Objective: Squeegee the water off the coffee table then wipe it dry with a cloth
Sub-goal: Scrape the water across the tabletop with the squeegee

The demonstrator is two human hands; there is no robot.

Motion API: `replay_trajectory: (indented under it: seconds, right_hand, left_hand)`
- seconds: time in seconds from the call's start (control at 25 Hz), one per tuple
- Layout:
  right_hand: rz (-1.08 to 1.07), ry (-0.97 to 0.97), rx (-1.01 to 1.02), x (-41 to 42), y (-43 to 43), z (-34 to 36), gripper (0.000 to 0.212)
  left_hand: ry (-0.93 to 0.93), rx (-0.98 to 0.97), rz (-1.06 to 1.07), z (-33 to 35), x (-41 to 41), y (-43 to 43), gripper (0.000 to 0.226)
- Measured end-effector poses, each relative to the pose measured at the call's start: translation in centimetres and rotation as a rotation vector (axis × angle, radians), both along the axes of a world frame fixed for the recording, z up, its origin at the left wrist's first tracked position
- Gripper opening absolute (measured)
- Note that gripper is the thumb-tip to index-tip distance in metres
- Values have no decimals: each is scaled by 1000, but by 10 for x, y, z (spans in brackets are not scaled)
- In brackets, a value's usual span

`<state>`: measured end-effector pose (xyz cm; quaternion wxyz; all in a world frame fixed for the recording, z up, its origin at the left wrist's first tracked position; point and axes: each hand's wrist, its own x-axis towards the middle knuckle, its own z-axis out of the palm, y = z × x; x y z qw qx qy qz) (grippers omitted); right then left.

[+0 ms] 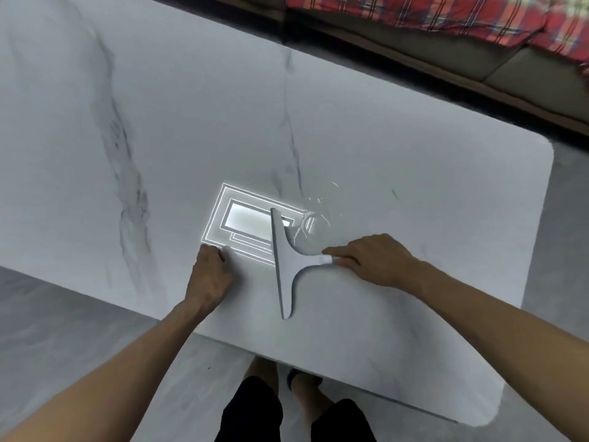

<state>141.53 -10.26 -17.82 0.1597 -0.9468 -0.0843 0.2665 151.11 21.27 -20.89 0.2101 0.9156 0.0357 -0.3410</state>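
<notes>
A grey T-shaped squeegee (284, 266) lies blade-down on the white marble coffee table (414, 173). Its long blade runs roughly from far to near. My right hand (373, 260) is shut on the squeegee's handle, to the blade's right. A small puddle of water (314, 224) glistens just right of the blade's far end. My left hand (212, 275) rests on the tabletop left of the blade, fingers curled, holding nothing. No cloth is in view.
A bright ceiling-light reflection (245, 223) shines on the tabletop left of the blade. A sofa (478, 49) with a red plaid blanket (478, 17) stands beyond the table's far edge. Grey floor (63, 330) and my legs (287, 409) show below the near edge.
</notes>
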Motion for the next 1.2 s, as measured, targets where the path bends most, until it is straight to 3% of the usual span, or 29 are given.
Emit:
replay_trajectory:
  seconds: [0.12,0.24,0.36,0.44,0.56,0.72,0.84,0.96,1.2]
  right_hand:
    - [-180,44,-82,-10,-50,15,42]
    - [-291,88,-171,-22,-80,31,38]
    - [-446,108,-142,-9,-89,49,41]
    - [-601,57,-43,25,-89,51,42]
    - [-822,-63,73,105,-87,34,45]
    - [-1041,-87,177,192,-83,2,47]
    - [-1000,-72,104,180,-68,-5,46]
    - [-894,-49,37,110,-58,3,43]
    - [-810,218,-21,-4,-60,52,44]
  left_hand:
    - [-48,-46,-103,2,24,-31,15]
    - [-53,-123,-176,7,44,-57,28]
    - [-92,-136,-246,8,63,-77,25]
    - [-107,-98,-300,4,76,-87,22]
    - [-47,-12,-389,-5,90,-95,41]
    - [32,54,-444,-17,99,-99,56]
    - [89,89,-487,-22,101,-101,58]
    - [154,121,-485,-20,101,-106,56]
    - [145,122,-448,-9,97,-115,49]
